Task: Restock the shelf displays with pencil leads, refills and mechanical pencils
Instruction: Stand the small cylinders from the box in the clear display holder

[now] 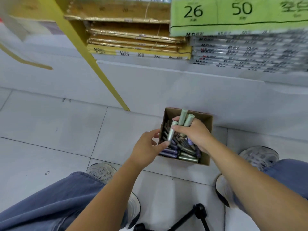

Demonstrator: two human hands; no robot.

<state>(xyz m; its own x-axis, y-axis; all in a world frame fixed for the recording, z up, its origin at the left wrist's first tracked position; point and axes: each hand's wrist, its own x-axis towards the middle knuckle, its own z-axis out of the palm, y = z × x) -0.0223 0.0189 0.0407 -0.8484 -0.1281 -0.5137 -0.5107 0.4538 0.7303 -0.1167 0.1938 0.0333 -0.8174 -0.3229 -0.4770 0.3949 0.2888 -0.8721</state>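
An open brown cardboard box [209,130] stands on the tiled floor against the white shelf base. Several purple and green lead tubes [185,155] lie loose inside it. My right hand [193,132] hovers over the box and grips three pale green tubes [182,120], which stick up between its fingers. At the box's left rim is my left hand [147,146], its fingers loosely curled and its thumb tip near the lower end of one held tube; whether it touches is unclear.
A yellow shelf post [103,75] slants down to the floor left of the box. Stacked paper packs [138,45] and a green pack [233,15] fill the low shelf above. My knees and shoes flank the box. A black tripod leg [188,217] lies near my feet.
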